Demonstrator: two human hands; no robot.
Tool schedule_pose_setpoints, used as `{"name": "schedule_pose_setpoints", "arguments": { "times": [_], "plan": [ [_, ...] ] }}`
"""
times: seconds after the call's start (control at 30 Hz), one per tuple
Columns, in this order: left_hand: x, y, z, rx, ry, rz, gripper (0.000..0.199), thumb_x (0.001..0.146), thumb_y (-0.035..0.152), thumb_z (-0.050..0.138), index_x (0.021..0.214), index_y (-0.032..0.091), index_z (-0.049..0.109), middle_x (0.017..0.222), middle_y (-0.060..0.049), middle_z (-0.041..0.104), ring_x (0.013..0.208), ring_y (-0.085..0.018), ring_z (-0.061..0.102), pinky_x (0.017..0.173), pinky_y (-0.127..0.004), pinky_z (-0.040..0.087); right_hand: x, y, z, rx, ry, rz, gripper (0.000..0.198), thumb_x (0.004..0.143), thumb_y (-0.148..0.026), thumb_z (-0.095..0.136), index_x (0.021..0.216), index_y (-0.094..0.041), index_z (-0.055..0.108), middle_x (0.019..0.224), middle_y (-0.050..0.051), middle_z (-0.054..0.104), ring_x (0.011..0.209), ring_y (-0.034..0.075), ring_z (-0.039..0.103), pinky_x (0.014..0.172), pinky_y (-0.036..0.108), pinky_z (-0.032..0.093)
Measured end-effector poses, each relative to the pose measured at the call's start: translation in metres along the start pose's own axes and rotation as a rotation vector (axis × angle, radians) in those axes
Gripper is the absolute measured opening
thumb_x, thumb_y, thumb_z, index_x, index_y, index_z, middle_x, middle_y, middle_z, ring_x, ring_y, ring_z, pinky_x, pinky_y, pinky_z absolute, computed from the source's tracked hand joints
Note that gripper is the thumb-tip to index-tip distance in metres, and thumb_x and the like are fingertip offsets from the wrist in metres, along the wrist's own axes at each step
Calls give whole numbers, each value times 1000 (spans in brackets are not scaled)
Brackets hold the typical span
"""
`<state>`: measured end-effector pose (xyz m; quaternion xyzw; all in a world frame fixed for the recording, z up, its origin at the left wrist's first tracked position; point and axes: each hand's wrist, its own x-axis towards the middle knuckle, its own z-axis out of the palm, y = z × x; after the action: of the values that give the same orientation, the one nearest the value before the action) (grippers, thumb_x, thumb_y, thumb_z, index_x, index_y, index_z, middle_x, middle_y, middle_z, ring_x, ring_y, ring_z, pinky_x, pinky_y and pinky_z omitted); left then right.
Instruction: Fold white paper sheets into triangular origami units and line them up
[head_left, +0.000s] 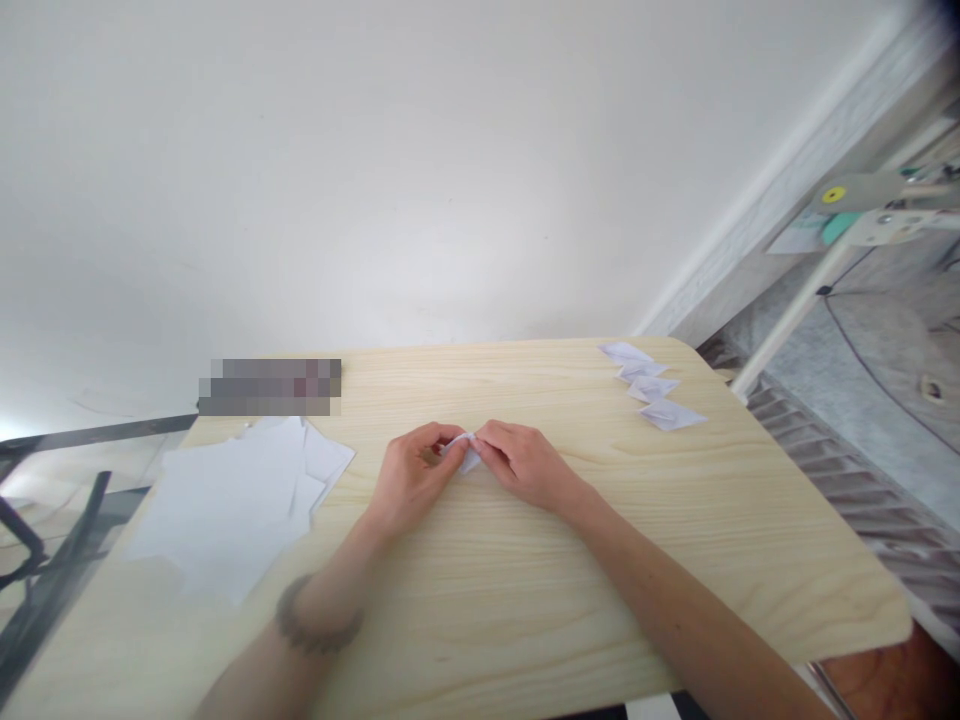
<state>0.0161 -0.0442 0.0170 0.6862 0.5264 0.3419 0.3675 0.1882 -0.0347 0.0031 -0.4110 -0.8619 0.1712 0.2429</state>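
Near the middle of the table, a small piece of folded white paper (470, 461) is pinched between my two hands. My left hand (420, 467), with a dark beaded bracelet on its wrist, grips the paper's left side with thumb and fingers. My right hand (525, 462) is closed on the paper's right upper part, its fingertips close to the left thumb. Much of the paper is covered by the fingers, so its full shape cannot be made out. Several folded white paper pieces (670, 414) with pointed ends lie in a slanting row at the back right.
A loose pile of white paper sheets (225, 490) spreads over the table's left side. Behind it is a blurred-out dark object (270, 385). The pale wooden table (525, 620) meets a white wall at the back. A white metal stand (795, 300) rises beyond the right edge.
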Motion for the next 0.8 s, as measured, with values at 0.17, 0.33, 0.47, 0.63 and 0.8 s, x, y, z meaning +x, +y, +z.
{"name": "schedule_pose_setpoints", "arguments": {
  "times": [0.17, 0.33, 0.47, 0.63, 0.8],
  "plan": [
    [1, -1, 2, -102, -65, -45, 26, 81, 37, 47, 86, 15, 60, 77, -2, 64, 69, -14, 56, 62, -23, 43, 0, -1, 0, -10, -22, 14, 22, 90, -25, 32, 75, -18, 46, 70, 0, 52, 61, 10, 46, 60, 22, 34],
    [1, -3, 0, -75, -78, -45, 25, 79, 37, 48, 82, 15, 60, 71, -1, 61, 63, -12, 54, 57, -22, 41, -1, -3, -1, -39, -46, -9, 19, 89, -23, 34, 76, -18, 48, 70, 1, 52, 63, 12, 46, 62, 24, 34],
    [1, -3, 1, -81, -73, -46, 26, 79, 38, 48, 81, 15, 60, 70, -1, 61, 62, -12, 53, 56, -22, 41, -1, -3, -1, -16, -44, -2, 19, 89, -23, 34, 75, -18, 47, 70, 1, 53, 63, 12, 47, 62, 24, 34],
    [0, -1, 3, -239, -101, -80, 30, 77, 39, 52, 94, 15, 58, 81, -4, 64, 72, -15, 58, 64, -24, 46, -1, 0, 0, 95, 39, 101, 22, 90, -25, 31, 73, -19, 45, 65, -1, 50, 59, 11, 45, 57, 22, 34],
    [-1, -1, 0, -193, -196, -106, 30, 74, 41, 55, 88, 15, 62, 72, -2, 64, 66, -15, 58, 57, -23, 44, -1, 2, 2, 155, 84, 127, 22, 89, -27, 33, 71, -19, 44, 63, -2, 48, 57, 10, 44, 54, 21, 32]
  ]
}}
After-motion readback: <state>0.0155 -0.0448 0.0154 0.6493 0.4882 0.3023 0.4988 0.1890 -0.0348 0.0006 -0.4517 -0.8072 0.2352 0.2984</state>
